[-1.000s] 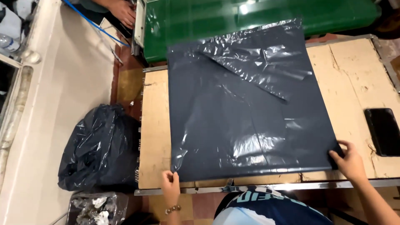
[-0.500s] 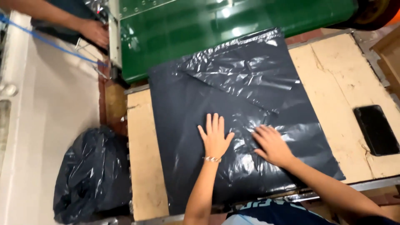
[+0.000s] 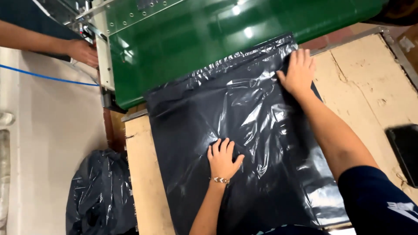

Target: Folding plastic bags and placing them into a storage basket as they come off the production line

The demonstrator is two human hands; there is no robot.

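A large dark grey plastic bag (image 3: 204,130) lies flat on a cardboard-topped table (image 3: 361,87), its far edge lapping onto a green conveyor belt (image 3: 209,39). My left hand (image 3: 223,157) presses flat on the middle of the bag, fingers spread, a beaded bracelet at the wrist. My right hand (image 3: 299,72) lies flat on the bag's far right corner, next to the belt's edge. Neither hand grips anything.
A black flat phone-like object (image 3: 405,150) lies at the table's right edge. A stuffed dark plastic bag (image 3: 100,196) sits on the floor at lower left. Another person's hand (image 3: 82,52) rests at the conveyor's metal frame, upper left, near a blue cable (image 3: 43,77).
My right hand slid from the bag's middle up to its far right corner. The bag's far edge now reaches onto the green belt. The left hand stays pressed on the middle.
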